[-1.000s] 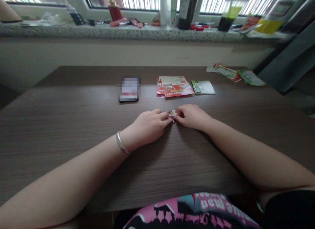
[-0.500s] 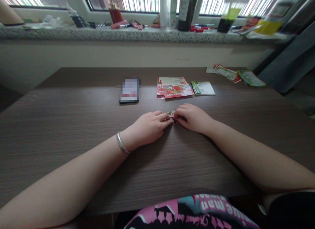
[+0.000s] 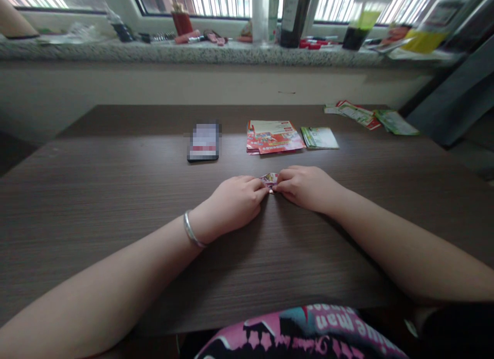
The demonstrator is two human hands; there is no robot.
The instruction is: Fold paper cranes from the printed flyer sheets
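Between my two hands, low over the table, is a small piece of printed, folded paper (image 3: 270, 179), mostly covered by my fingers. My left hand (image 3: 240, 200) pinches its left end, a silver bangle (image 3: 190, 229) on that wrist. From the other side my right hand (image 3: 306, 186) grips the right end with thumb and fingers closed together. Just beyond the hands lies a stack of red and cream printed leaflets (image 3: 275, 138). To its right sits a smaller stack of green and white paper slips (image 3: 320, 138).
A phone (image 3: 204, 143) with a blurred screen lies left of the leaflets. Several more printed slips (image 3: 358, 114) are spread at the table's back right. Bottles (image 3: 291, 17) and small clutter line the granite windowsill (image 3: 231, 55) behind the wooden table (image 3: 116, 194).
My right hand has shifted slightly right and its fingers have closed down on the paper's edge. The left fingertips have drawn back a little, so more of the paper shows.
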